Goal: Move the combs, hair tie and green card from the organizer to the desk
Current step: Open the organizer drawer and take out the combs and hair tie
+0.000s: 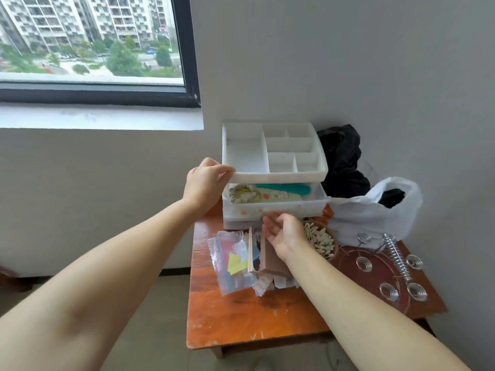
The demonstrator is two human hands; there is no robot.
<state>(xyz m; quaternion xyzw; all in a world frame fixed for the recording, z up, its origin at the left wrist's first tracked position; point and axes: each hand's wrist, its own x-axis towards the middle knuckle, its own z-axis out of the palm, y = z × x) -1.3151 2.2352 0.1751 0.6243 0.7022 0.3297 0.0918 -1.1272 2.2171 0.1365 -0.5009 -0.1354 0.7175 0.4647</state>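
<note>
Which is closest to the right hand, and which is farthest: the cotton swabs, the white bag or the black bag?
From the right hand, in the head view:
1. Cotton swabs, right beside the hand, on its right.
2. White bag, farther right, on the desk.
3. Black bag, farthest, back by the wall, behind the white bag.

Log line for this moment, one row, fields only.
left hand: grips organizer top tray corner | right hand: open, palm up at drawer front | drawer: open, teal comb, hair tie, green card inside
</note>
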